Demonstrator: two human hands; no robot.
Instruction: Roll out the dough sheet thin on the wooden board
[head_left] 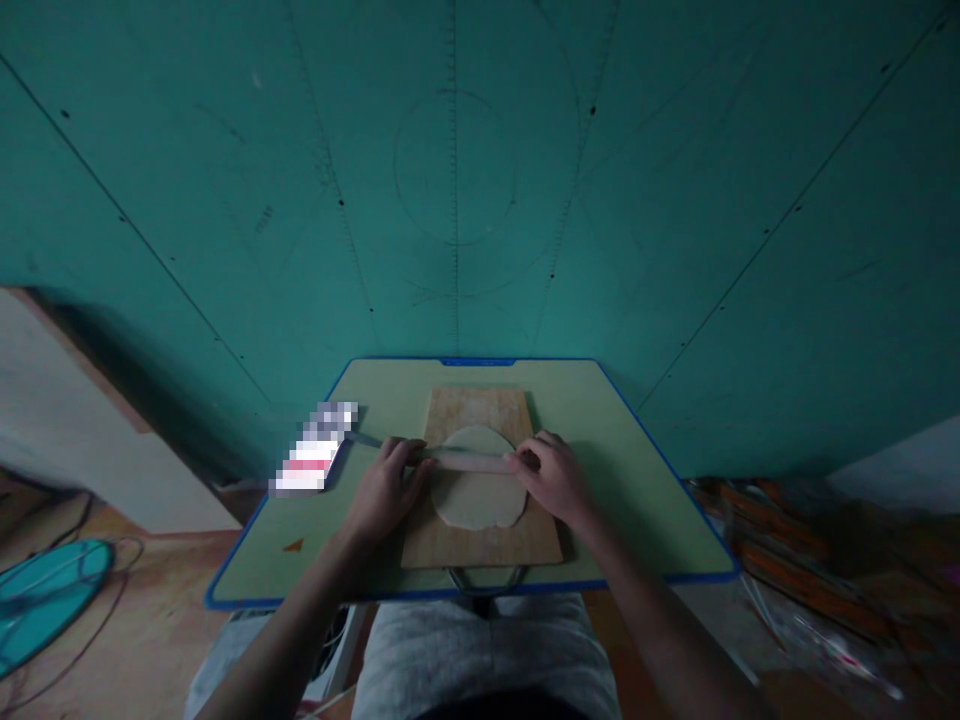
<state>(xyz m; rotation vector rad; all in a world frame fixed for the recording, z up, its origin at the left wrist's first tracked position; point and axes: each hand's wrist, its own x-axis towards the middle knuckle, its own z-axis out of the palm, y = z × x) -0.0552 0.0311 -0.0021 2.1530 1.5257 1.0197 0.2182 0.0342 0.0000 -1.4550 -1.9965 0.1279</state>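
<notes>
A flat, roughly round sheet of dough (480, 500) lies on a wooden cutting board (480, 548). Across its upper part rests a pale rolling pin (471, 460), lying nearly level from left to right. My left hand (386, 485) is closed round the pin's left end, with the fingers curled near the board's left edge. At the opposite end, my right hand (553, 475) grips the pin with bent fingers. Part of the dough's far edge shows beyond the pin.
The board sits on a pale table (622, 480) with a blue rim. A blurred-out, bright screen-like object (315, 450) lies at the table's left, a thin strip beside it. Behind stands a green wall (480, 180). Clutter (817, 590) covers the floor at right.
</notes>
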